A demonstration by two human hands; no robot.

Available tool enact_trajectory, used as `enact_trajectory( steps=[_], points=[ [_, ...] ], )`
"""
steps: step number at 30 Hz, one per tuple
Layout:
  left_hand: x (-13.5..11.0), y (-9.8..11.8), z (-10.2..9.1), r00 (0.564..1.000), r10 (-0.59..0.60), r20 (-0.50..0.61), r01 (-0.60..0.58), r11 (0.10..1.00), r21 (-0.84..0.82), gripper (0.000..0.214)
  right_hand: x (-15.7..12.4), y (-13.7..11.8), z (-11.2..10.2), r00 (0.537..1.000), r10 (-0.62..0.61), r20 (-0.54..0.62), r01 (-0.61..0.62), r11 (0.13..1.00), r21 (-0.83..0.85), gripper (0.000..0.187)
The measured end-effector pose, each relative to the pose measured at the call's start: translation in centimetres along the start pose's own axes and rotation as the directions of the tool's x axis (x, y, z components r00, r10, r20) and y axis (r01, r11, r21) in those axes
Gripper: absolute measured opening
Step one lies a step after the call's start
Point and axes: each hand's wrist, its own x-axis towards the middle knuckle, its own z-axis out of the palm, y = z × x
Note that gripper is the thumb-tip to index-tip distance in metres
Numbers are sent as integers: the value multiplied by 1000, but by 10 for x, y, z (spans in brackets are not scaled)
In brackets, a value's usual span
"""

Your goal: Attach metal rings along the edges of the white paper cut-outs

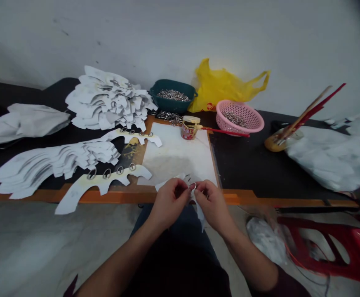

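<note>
My left hand [170, 203] and my right hand [213, 205] meet at the front edge of the table, both closed in a pinch on a white cut-out piece [200, 215]. One end of the piece hangs below my right fingers, and another part shows beside my left hand. A metal ring [194, 185] stands up between my fingertips; a second ring is just behind it. How the ring joins the piece is hidden by my fingers. To the left, a similar white strip [81, 190] lies with several metal rings along its yellowish, glue-like edge.
Fanned stacks of white pieces [43, 165] lie left. Behind the white work sheet [173, 148] are a glue-smeared tub [188, 131] with a red-handled brush, a green basket [167, 107] and a pink basket [254, 119] of metal rings, and a yellow bag [220, 82]. A red stool [331, 247] stands right.
</note>
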Motion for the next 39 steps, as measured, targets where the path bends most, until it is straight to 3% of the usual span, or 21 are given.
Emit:
enact_trajectory(
  steps=[7,10,17,26,30,34,39],
  points=[
    [3,5,-7,999,18,-32,-22,993,-112,15,-2,-7,-4,994,-88,67,89,996,-5,9],
    [3,6,-12,1000,-11,11,12,981,-191,10,-4,-9,-6,985,-137,105,136,991,10,10],
    [-4,6,-11,974,217,-59,-204,963,175,8,-6,-2,-12,978,-162,133,168,985,-35,9],
    [-4,-1,-5,942,321,-98,-284,918,277,10,-7,-1,-11,979,-127,156,119,991,63,11],
    [-4,-3,-6,944,316,-95,-276,914,296,10,-7,0,-13,972,-139,191,129,990,61,9],
    [-1,-4,-8,971,229,-65,-204,941,270,8,-6,-1,-14,964,-154,217,145,988,57,9],
    [3,-2,-9,982,167,-88,-151,974,168,8,-4,-4,-12,971,-161,174,145,984,101,10]
  ],
)
